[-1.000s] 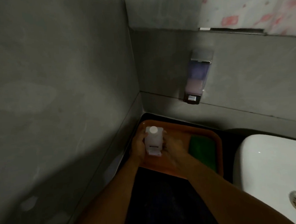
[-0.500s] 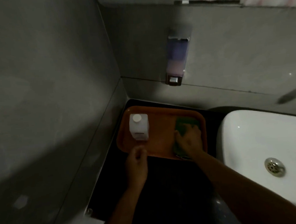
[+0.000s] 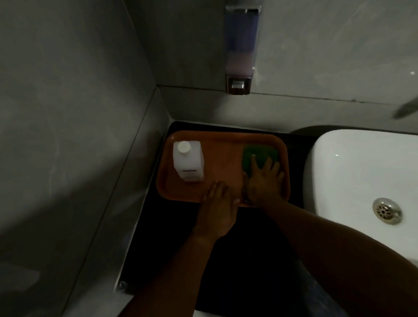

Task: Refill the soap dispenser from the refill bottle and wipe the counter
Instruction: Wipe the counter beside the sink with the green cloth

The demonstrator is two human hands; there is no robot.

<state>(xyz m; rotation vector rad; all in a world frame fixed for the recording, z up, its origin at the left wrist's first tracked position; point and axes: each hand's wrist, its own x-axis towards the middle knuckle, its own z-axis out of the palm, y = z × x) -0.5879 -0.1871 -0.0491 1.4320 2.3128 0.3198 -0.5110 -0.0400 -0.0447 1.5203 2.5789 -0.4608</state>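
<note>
A white refill bottle [image 3: 188,160] with its cap on stands upright at the left end of an orange tray [image 3: 222,139]. On the tray's right end lies a green sponge [image 3: 260,152]. My right hand [image 3: 264,179] lies flat over the sponge's near part, fingers spread. My left hand [image 3: 218,205] rests with straight fingers on the tray's near rim, holding nothing. The wall soap dispenser [image 3: 241,51], clear with pinkish soap in its lower half, hangs above the tray.
The tray sits in the corner of a black counter [image 3: 209,268] between grey walls. A white basin [image 3: 376,185] with a metal drain [image 3: 387,210] is at the right. A tap tip [image 3: 412,106] shows at the far right.
My left hand let go of the bottle and moved onto the tray's near rim. My right hand went to the sponge and now lies flatter on it. The view tilted down.
</note>
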